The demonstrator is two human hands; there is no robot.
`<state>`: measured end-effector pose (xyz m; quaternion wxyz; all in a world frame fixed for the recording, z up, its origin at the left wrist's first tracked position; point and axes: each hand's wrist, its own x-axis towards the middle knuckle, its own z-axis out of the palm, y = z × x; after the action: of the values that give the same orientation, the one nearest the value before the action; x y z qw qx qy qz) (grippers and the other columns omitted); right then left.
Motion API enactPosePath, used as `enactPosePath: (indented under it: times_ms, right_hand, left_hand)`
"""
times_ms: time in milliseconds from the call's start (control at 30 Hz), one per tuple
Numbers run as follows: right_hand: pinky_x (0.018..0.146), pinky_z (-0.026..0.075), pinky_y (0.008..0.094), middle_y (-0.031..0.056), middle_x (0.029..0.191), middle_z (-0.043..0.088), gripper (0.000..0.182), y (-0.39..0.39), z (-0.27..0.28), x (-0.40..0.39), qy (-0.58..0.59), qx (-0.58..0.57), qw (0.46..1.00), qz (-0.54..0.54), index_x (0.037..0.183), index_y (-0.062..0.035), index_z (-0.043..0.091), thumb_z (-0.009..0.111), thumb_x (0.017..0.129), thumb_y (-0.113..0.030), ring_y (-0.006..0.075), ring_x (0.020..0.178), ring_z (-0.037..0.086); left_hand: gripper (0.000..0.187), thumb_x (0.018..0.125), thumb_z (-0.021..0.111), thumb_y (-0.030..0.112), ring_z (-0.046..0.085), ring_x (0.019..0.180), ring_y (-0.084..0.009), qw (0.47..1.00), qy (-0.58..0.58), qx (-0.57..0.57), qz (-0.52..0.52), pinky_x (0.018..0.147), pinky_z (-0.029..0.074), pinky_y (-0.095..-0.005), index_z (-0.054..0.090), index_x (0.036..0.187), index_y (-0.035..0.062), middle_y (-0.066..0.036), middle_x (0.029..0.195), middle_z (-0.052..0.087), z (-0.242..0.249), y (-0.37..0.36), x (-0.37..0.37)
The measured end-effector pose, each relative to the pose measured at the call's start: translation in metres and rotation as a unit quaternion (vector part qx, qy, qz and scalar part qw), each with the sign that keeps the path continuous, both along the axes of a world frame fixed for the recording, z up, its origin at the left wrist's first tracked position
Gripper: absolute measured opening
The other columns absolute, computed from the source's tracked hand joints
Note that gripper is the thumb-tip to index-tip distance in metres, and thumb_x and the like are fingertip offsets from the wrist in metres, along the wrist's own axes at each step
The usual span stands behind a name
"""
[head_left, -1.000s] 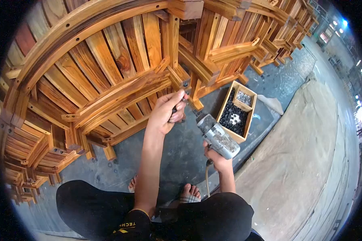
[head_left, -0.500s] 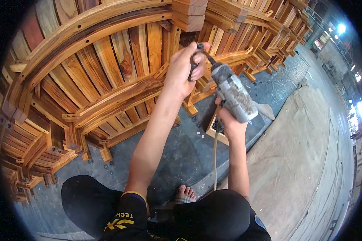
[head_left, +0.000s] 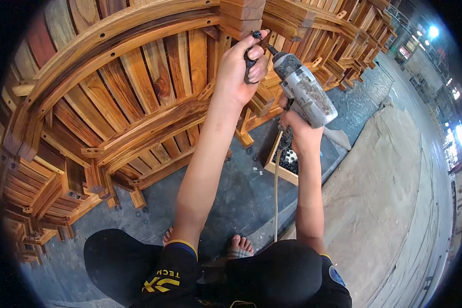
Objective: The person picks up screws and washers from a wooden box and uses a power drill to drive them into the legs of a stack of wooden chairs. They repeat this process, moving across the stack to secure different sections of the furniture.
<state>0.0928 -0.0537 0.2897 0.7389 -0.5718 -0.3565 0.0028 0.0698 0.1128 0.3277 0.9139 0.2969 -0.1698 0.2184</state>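
Left hand: the left hand (head_left: 238, 69), raised, curls its fingers around a dark object (head_left: 251, 69); the fingers hide most of it, so its kind is unclear.
Right hand: the right hand (head_left: 300, 131) grips a scuffed power driver (head_left: 310, 95), its handle mostly covered.
Driver tip: just beside the left fingertips; whether it touches anything is hard to tell.
Slatted woodwork: the wooden frame (head_left: 149, 120) spreads left of and beyond the left hand, cut off above; a wooden block (head_left: 241, 23) stands just past those fingertips.
Wooden box: the box (head_left: 288, 177) sits below the right hand, partly hidden by hand and forearm; its black contents (head_left: 291, 163) show only in part.
Cord: a pale cord (head_left: 276, 200) hangs below the right hand, its lower end out of sight.
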Motion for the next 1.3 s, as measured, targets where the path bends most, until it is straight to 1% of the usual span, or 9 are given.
enactPosePath:
  times_ms: [367,433,533,667,733,800,1033,1100,1300]
  right_hand:
    - [0.050,0.039,0.0223,0.0022,0.076,0.061,0.024,-0.004,0.003,0.005,0.010,-0.002,1.000,0.009,0.088,0.0014,0.062,0.053,0.067,0.007,0.0079,0.059,0.051]
    - [0.049,0.039,0.0241,0.0081,0.085,0.055,0.040,-0.006,0.003,0.006,0.001,-0.036,0.999,0.031,0.101,0.0026,0.053,0.048,0.063,0.012,0.0123,0.061,0.049]
    - [0.050,0.038,0.0219,0.0028,0.077,0.061,0.027,-0.005,0.002,0.003,0.043,0.009,0.999,0.031,0.090,0.0017,0.062,0.052,0.067,0.009,0.0080,0.059,0.051]
    - [0.049,0.037,0.0217,0.0032,0.077,0.061,0.027,-0.003,0.000,0.002,0.046,0.016,0.999,0.016,0.091,0.0021,0.062,0.052,0.067,0.010,0.0079,0.058,0.051]
    - [0.049,0.040,0.0260,0.0101,0.086,0.057,0.042,-0.004,-0.001,0.002,0.037,-0.008,0.999,0.037,0.107,0.0029,0.053,0.048,0.066,0.012,0.0137,0.057,0.050]
    - [0.049,0.040,0.0261,0.0099,0.086,0.057,0.042,-0.003,-0.003,0.003,0.039,-0.003,0.999,0.035,0.107,0.0030,0.053,0.047,0.065,0.012,0.0137,0.057,0.050]
    - [0.049,0.039,0.0248,0.0088,0.086,0.057,0.040,-0.004,0.001,0.002,0.037,-0.016,0.999,0.034,0.103,0.0029,0.053,0.047,0.065,0.013,0.0130,0.057,0.049]
    - [0.049,0.038,0.0242,0.0086,0.086,0.057,0.039,-0.008,0.006,0.000,0.045,-0.028,0.998,0.026,0.103,0.0026,0.054,0.047,0.065,0.013,0.0127,0.057,0.049]
    - [0.047,0.035,0.0233,0.0067,0.082,0.055,0.038,-0.013,0.038,-0.010,0.070,-0.025,0.996,0.052,0.099,0.0028,0.057,0.050,0.063,0.013,0.0107,0.058,0.047]
  left_hand:
    - [0.029,0.096,0.043,0.017,0.034,0.041,-0.0065,1.000,-0.008,-0.007,-0.027,0.035,0.028,-0.0200,0.050,0.117,-0.0014,0.005,0.060,0.041,0.000,0.003,0.001]
    - [0.029,0.096,0.043,0.017,0.034,0.041,-0.0065,1.000,-0.008,-0.006,-0.026,0.034,0.028,-0.0199,0.050,0.117,-0.0015,0.005,0.060,0.041,0.000,0.004,0.000]
    - [0.029,0.096,0.044,0.017,0.034,0.041,-0.0068,0.999,-0.017,-0.004,-0.028,0.034,0.028,-0.0200,0.050,0.116,-0.0017,0.005,0.060,0.041,-0.003,0.005,-0.001]
    - [0.028,0.095,0.045,0.017,0.034,0.041,-0.0067,0.999,-0.022,0.013,-0.035,0.035,0.028,-0.0201,0.050,0.115,-0.0012,0.005,0.059,0.041,-0.003,0.008,0.000]
    - [0.027,0.095,0.045,0.017,0.034,0.040,-0.0067,0.999,-0.023,0.019,-0.040,0.035,0.028,-0.0202,0.050,0.115,-0.0010,0.006,0.059,0.041,-0.003,0.007,0.000]
    - [0.024,0.094,0.045,0.017,0.033,0.041,-0.0075,0.999,-0.019,0.004,-0.028,0.036,0.024,-0.0213,0.055,0.108,0.0005,0.005,0.058,0.039,-0.003,0.005,0.001]
    - [0.025,0.093,0.046,0.018,0.034,0.040,-0.0081,1.000,-0.015,-0.002,-0.028,0.036,0.025,-0.0215,0.055,0.108,0.0000,0.004,0.059,0.040,-0.003,0.003,-0.001]
    - [0.030,0.092,0.048,0.017,0.034,0.040,-0.0073,0.996,0.077,-0.020,0.045,0.036,0.028,-0.0209,0.049,0.115,-0.0017,0.006,0.059,0.040,-0.008,-0.004,-0.008]
    - [0.020,0.089,0.049,0.021,0.036,0.038,-0.0099,0.946,0.224,-0.229,0.048,0.035,0.026,-0.0233,0.056,0.097,0.0042,0.003,0.057,0.041,-0.118,-0.046,-0.031]
